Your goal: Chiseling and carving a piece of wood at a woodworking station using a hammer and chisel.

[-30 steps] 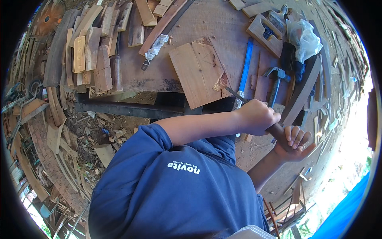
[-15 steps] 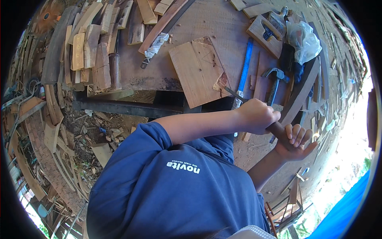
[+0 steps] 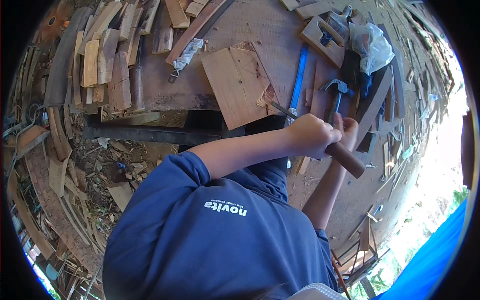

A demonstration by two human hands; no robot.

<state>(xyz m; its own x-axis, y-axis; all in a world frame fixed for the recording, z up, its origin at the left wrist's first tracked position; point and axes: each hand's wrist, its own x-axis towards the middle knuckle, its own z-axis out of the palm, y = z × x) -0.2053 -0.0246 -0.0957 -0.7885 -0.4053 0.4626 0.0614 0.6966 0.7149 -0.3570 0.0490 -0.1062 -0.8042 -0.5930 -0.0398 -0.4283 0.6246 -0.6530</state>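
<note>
Wooden board [image 3: 235,87]: is lying flat on the brown tabletop [image 3: 272,22], turned at an angle, its near corner projecting past the table's front edge; its right corner is showing a rough, chipped patch.
Chisel [image 3: 349,161]: is slanting down to the right from that chipped patch, its dark blade pointing at the board and its thick wooden handle ending well clear of the table.
Left hand [image 3: 314,136]: is clamping round the chisel in a closed fist, the forearm crossing in front of the dark blue shirt [image 3: 210,245].
Right hand [image 3: 349,132]: is standing just beyond the left one, beside the lower end of the hammer's handle; whether it is gripping that handle, or touching the left hand, one cannot tell.
Hammer [image 3: 340,88]: is lying to the right of the board, its claw head pointing away from the person.
Blue strip [image 3: 300,75]: is running between board and hammer.
Upper right: a wooden block [image 3: 320,40] with an opening is lying beside a whitish plastic bag [image 3: 371,47].
Upper left: cut wood pieces [image 3: 107,55] are crowding the table, near a plastic-wrapped handle [image 3: 188,54].
</note>
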